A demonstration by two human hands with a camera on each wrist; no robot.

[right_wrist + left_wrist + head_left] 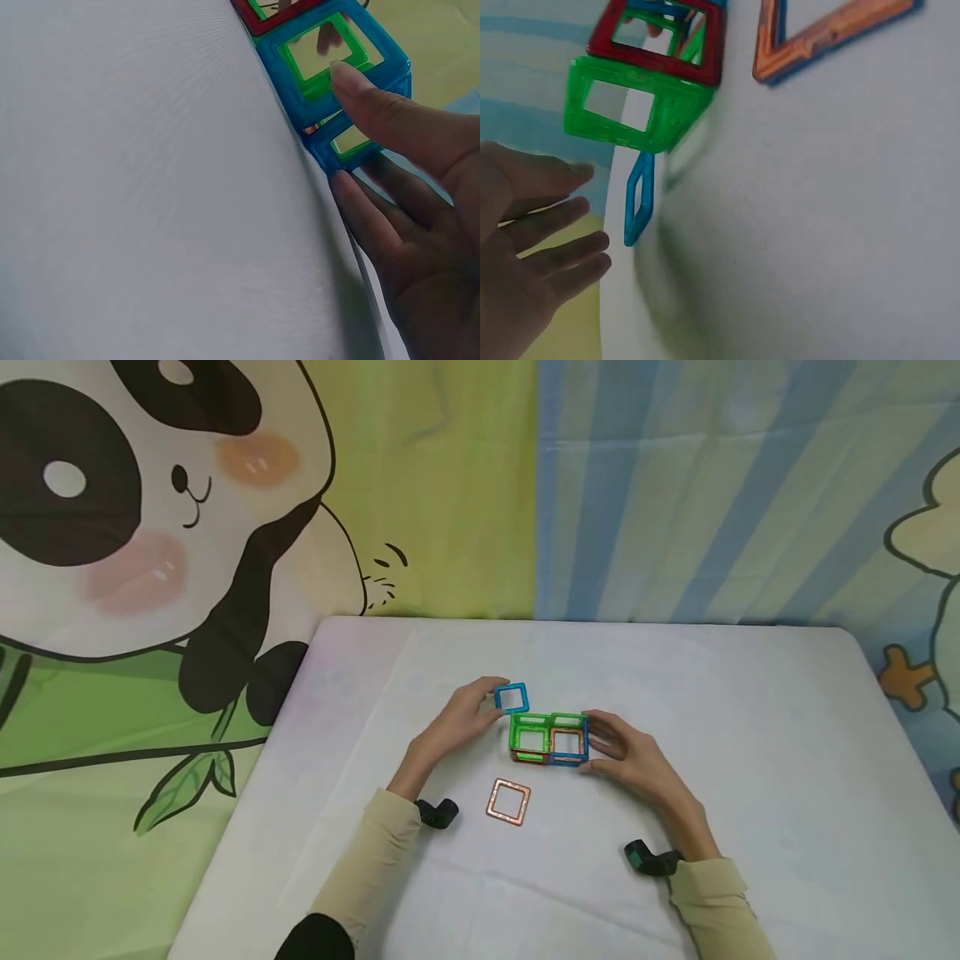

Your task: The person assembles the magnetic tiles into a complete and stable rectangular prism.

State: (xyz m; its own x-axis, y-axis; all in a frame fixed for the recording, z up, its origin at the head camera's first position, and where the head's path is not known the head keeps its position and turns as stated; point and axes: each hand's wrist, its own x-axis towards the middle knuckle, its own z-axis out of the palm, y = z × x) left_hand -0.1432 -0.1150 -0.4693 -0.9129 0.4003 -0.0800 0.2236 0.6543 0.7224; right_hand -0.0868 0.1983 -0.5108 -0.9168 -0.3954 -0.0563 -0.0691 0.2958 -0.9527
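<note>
Green, blue, red and orange square magnetic tiles form a two-cube-wide box point(550, 717) on the table. A single blue tile point(512, 697) sticks out from the box's back left corner; in the left wrist view this blue tile point(640, 199) meets the green side. My left hand point(474, 710) is just left of that tile, its fingers spread and apart from it in the left wrist view. With thumb on the near blue face and fingers behind the right end, my right hand point(633, 756) holds the box; the thumb point(367, 94) shows in the right wrist view.
A loose orange square tile point(508, 802) lies flat in front of the box. The white-covered table point(750, 710) extends to a printed cloth backdrop point(450, 485) behind it. Black wrist devices point(437, 813) sit on both forearms.
</note>
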